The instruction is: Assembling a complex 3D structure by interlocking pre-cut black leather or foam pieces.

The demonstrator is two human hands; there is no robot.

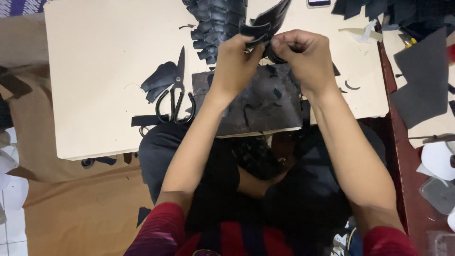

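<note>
i see my left hand [235,59] and right hand [303,56] both pinched shut on a fan of black cut pieces [266,23], lifted above the board [104,61] — held close together, likely to keep them aligned. scissors [176,92] lie left, untouched.

I see a pale cream board serving as the worktop [99,71], lit evenly from above, no hard shadows. Under and left of it, tan brown cloth or paper [71,204] covers the floor. White tiles [12,227] show at the near left corner. On the right runs a dark red-brown wooden surface [407,175]. Far left corner, a strip of purple striped fabric [21,5].
</note>
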